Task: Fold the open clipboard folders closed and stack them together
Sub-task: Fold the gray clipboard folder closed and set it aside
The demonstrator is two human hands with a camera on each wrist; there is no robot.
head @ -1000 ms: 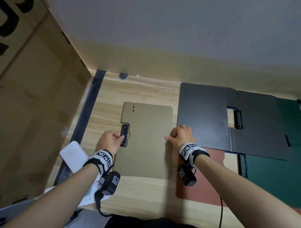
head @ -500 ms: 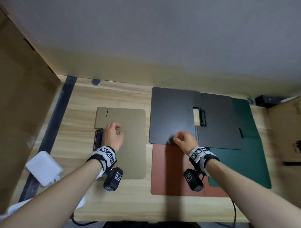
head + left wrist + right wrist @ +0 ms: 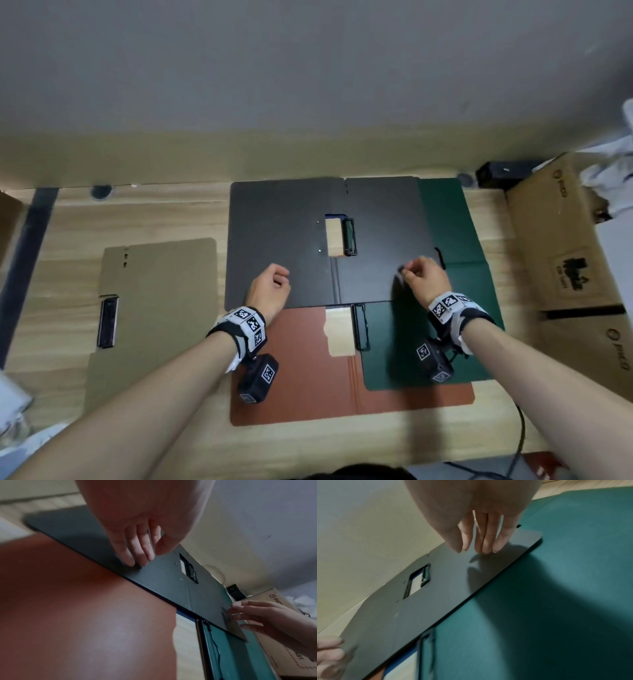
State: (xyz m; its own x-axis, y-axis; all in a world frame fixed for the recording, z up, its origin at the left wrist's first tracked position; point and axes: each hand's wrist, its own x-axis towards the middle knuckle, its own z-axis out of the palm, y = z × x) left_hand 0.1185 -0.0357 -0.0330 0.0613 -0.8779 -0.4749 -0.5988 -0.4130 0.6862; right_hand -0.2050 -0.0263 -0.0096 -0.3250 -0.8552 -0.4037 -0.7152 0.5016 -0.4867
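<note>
the black folder (image 3: 284, 240) lies open and flat on the wooden desk (image 3: 154, 212), on top of the red folder (image 3: 301, 370) and the green folder (image 3: 455, 240), which are open too. the tan folder (image 3: 157, 308) lies folded shut, off to the left and apart from the others. the left hand (image 3: 270, 289) is over the black folder's left half, near the front edge; its fingers (image 3: 135, 555) point down, close together, with the tips touching the black sheet. the right hand (image 3: 424, 281) is over the right half; its fingers (image 3: 488, 543) point down, close together, and the tips seem to touch the sheet, but it is blurry. neither hand grips anything. a cardboard box (image 3: 561, 246) sits on the right
</note>
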